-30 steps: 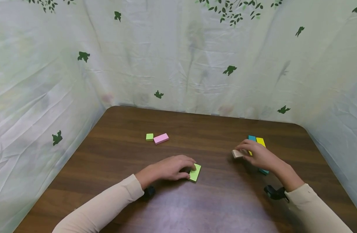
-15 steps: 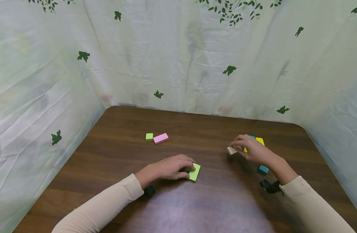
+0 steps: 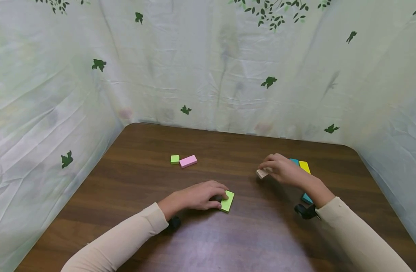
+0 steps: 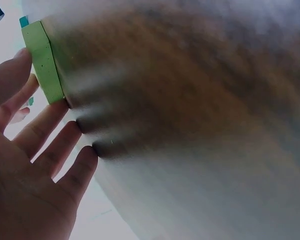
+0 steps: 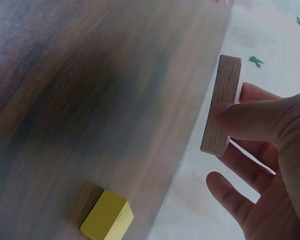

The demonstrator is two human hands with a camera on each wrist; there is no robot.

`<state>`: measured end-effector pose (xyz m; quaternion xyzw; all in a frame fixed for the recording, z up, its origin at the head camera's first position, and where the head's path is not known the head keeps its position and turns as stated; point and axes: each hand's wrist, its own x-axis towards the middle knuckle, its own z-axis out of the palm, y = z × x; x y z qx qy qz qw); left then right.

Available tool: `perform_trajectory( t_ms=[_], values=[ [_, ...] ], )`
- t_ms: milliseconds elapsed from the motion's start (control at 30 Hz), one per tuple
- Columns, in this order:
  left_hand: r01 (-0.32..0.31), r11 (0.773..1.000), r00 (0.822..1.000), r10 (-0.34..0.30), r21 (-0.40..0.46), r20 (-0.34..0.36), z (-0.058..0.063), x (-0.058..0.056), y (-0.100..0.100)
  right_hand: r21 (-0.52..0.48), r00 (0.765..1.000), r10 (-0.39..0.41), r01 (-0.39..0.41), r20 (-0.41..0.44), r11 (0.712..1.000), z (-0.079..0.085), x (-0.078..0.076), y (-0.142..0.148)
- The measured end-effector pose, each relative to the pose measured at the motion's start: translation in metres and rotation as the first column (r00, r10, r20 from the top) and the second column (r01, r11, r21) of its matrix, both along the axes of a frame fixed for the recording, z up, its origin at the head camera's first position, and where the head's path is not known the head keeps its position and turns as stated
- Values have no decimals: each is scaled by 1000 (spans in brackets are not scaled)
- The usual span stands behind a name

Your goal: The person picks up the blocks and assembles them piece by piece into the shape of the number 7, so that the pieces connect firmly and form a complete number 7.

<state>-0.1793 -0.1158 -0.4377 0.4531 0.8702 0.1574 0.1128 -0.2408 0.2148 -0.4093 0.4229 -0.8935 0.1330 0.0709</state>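
Observation:
On the table, my left hand (image 3: 202, 195) holds a lime-green wooden block (image 3: 228, 202) between thumb and fingertips. The left wrist view shows the thumb against one side of the green block (image 4: 45, 65), with the other fingertips down at the table. Farther right, my right hand (image 3: 285, 170) pinches a plain wood block (image 3: 262, 173). Seen from the right wrist, the thumb presses the grainy face of this block (image 5: 224, 90) while fingers back it from behind. It is held just over the table.
Behind the right hand lie a blue block (image 3: 295, 161) and a yellow block (image 3: 304, 166) side by side. A teal block (image 3: 306, 199) is partly hidden by the right wrist. At the back left, a small green block (image 3: 174, 159) sits beside a pink block (image 3: 188, 161).
My right hand has moved left and slightly away with the plain wood block, drawing off from the blue and yellow blocks. The left hand stays on the green block.

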Motion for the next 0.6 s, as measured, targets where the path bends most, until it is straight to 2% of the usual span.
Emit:
perform_trajectory(
  t_ms=[267,600],
  values=[
    [-2,1000,1000,2,6,6,0,0,0,10,1000,9,-9,24,1000,0,-4,-11],
    [-16,1000,999,15,15,37,2,1,1,35,995,0,-3,103,999,-8,-10,-31]
  ],
)
